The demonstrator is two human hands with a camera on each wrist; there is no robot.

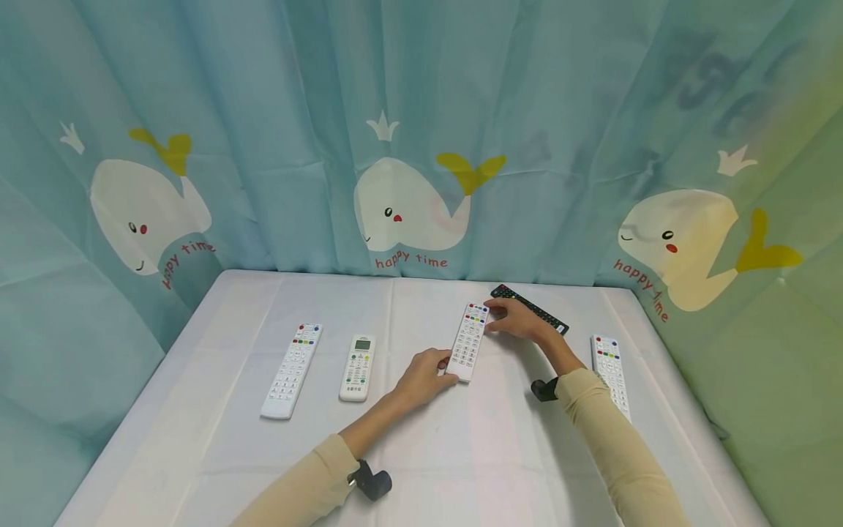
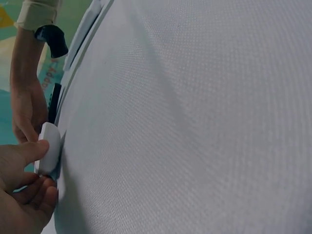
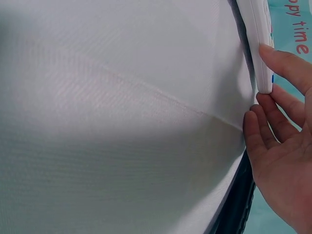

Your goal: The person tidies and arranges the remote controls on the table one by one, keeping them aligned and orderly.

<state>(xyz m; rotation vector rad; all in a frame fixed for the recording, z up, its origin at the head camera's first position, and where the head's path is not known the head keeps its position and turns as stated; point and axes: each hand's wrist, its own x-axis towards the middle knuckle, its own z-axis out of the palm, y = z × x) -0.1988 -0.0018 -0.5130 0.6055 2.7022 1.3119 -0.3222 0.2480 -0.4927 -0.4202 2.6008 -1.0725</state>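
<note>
We see a blue curtain (image 1: pixel 263 110) at the far side, its white whales (image 1: pixel 408 208) captioned (cheerfully, "happy time"); blurry dark marks (image 1: pixel 701 80) on its right might be lettering.

White remotes (image 1: pixel 469 340), black remote (image 1: pixel 536 311), teal whale-print curtain (image 1: pixel 276 110), beige sleeves (image 1: pixel 612 446)

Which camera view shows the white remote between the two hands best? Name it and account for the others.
The head view: the white remote's front shows there almost entire. The left wrist view gives mainly one blunt end; the right wrist view, part of its narrow side and an end.
</note>
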